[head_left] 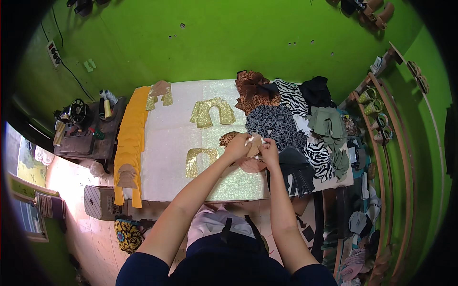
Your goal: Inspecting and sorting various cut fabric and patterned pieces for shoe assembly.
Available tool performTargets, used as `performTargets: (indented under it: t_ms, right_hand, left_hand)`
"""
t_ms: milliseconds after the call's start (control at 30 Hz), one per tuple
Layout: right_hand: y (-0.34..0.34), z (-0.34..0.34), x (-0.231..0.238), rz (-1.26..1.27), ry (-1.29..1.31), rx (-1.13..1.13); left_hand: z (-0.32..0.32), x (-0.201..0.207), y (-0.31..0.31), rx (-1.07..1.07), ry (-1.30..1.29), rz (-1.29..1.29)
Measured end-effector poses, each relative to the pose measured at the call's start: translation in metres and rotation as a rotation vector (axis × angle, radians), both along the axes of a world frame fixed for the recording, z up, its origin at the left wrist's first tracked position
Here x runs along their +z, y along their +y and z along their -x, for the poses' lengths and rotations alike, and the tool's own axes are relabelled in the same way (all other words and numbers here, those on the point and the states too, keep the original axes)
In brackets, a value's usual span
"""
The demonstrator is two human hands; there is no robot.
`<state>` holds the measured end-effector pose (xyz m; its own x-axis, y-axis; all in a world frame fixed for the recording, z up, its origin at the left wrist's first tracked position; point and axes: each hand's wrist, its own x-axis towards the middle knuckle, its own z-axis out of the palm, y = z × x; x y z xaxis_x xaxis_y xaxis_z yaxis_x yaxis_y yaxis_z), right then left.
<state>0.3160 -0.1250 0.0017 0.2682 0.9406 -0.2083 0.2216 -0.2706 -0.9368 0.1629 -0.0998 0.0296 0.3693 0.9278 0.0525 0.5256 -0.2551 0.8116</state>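
Piece of tan material [255, 146], from my remote view, is gripped by left hand [237, 147] and right hand [269, 152] alike, over the table [164, 138], slightly right of its middle.

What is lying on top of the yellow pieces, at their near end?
A tan curved piece lies on the yellow pieces there. Whatever is directly under it, and the overlapped parts of the yellow pieces, cannot be seen.
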Motion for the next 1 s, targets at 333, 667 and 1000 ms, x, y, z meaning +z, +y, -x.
performTargets:
  t_ms: [333, 667, 1000]
  right_hand:
    - [-0.009, -0.018, -0.001, -0.114, 0.073, 0.263]
    - [-0.015, 0.025, 0.025, -0.246, -0.373, 0.299]
    - [-0.021, 0.055, 0.043, -0.357, -0.638, 0.275]
  left_hand:
    - [0.008, -0.007, 0.004, 0.054, -0.507, 0.778]
    - [0.012, 0.000, -0.024, 0.233, -0.871, 0.811]
    - [0.027, 0.002, -0.029, 0.141, -0.459, 0.318]
